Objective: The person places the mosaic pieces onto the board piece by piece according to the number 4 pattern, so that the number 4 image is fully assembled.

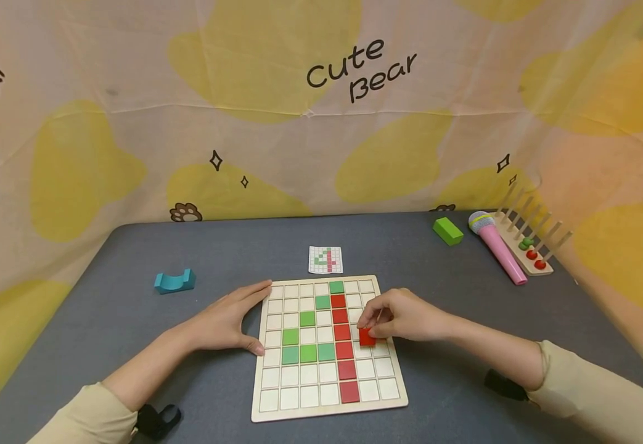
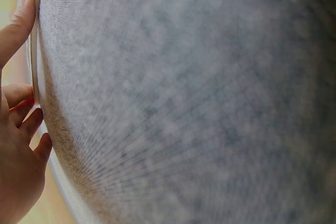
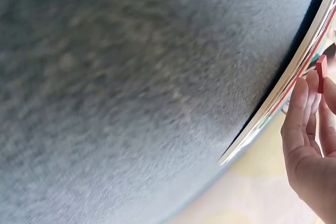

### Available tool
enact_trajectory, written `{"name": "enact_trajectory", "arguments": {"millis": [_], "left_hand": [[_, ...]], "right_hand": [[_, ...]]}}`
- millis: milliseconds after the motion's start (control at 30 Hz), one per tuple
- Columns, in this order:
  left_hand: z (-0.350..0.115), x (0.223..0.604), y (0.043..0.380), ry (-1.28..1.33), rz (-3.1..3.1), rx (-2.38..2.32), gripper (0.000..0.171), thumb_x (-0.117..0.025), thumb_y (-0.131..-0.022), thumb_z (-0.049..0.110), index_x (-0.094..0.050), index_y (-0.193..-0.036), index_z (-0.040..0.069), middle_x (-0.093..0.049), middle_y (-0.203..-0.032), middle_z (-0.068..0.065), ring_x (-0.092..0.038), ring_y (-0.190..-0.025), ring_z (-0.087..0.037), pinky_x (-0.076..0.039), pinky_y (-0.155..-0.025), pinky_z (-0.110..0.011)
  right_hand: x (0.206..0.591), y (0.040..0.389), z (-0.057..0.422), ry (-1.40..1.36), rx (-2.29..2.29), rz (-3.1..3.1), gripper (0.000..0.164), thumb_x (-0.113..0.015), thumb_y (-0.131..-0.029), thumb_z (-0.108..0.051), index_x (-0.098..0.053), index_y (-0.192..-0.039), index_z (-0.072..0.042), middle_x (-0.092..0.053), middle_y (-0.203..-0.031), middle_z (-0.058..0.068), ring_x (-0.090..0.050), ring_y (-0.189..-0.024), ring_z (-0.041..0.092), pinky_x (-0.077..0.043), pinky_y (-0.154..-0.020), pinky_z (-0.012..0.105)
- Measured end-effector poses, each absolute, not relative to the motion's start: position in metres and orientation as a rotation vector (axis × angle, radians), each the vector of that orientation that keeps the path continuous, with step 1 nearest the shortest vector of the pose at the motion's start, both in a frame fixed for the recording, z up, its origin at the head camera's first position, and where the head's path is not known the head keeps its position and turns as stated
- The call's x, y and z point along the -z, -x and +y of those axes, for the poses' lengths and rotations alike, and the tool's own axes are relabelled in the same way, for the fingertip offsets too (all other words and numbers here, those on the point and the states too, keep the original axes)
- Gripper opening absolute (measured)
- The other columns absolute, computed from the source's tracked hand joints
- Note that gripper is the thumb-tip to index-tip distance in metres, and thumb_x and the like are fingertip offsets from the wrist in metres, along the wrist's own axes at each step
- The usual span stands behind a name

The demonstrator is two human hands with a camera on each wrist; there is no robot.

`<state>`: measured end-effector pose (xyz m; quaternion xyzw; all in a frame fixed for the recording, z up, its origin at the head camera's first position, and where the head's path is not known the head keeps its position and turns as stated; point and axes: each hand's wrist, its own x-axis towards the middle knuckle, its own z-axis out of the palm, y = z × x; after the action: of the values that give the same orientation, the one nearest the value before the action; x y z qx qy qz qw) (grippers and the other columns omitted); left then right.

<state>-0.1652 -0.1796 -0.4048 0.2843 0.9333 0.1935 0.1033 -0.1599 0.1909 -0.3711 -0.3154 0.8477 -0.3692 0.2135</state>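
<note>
A wooden grid board (image 1: 290, 399) lies on the table with white squares. Red tiles (image 1: 342, 332) fill one column of it from the second row down, under a green tile (image 1: 336, 287). More green tiles (image 1: 307, 353) make a diagonal and a short row to the left. My left hand (image 1: 227, 319) is spread along the board's left edge, with thumb and fingertips at the rim. Between thumb and fingers my right hand (image 1: 404, 316) pinches a red square tile (image 1: 367, 337), over the squares right of the red column. The right wrist view shows this tile edge-on.
Behind the board lies a small pattern card (image 1: 325, 259). A teal arched block (image 1: 174, 282) sits at the left. Toward the back right are a green block (image 1: 447, 231), a pink toy microphone (image 1: 500, 246) and a wooden peg stand (image 1: 534, 262) with beads.
</note>
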Motion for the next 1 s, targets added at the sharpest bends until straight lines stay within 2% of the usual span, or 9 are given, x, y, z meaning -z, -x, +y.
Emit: {"name": "enact_trajectory", "arguments": {"millis": [267,1000], "left_hand": [[-0.179,0.407,0.166,-0.844,2.757,-0.57,0.117,-0.08,-0.065,0.067,-0.032,-0.154,0.007,-0.03,-0.163,-0.009,-0.036,-0.146,-0.036,-0.037,-0.112,-0.058],[-0.181,0.41,0.168,-0.84,2.761,-0.566,0.12,-0.078,-0.064,0.071,-0.032,-0.155,0.008,-0.03,-0.163,-0.008,-0.036,-0.146,-0.035,-0.036,-0.112,-0.058]], "right_hand": [[0.376,0.154,0.182,0.856,1.003,2.354,0.011,-0.072,-0.084,-0.005,-0.075,-0.092,-0.012,-0.071,-0.08,-0.005,-0.06,-0.07,0.001,-0.053,-0.067,0.018],[0.381,0.151,0.178,0.868,0.971,2.424,0.011,-0.077,-0.08,-0.004,-0.077,-0.085,-0.014,-0.071,-0.074,-0.005,-0.057,-0.065,-0.002,-0.05,-0.061,0.017]]}}
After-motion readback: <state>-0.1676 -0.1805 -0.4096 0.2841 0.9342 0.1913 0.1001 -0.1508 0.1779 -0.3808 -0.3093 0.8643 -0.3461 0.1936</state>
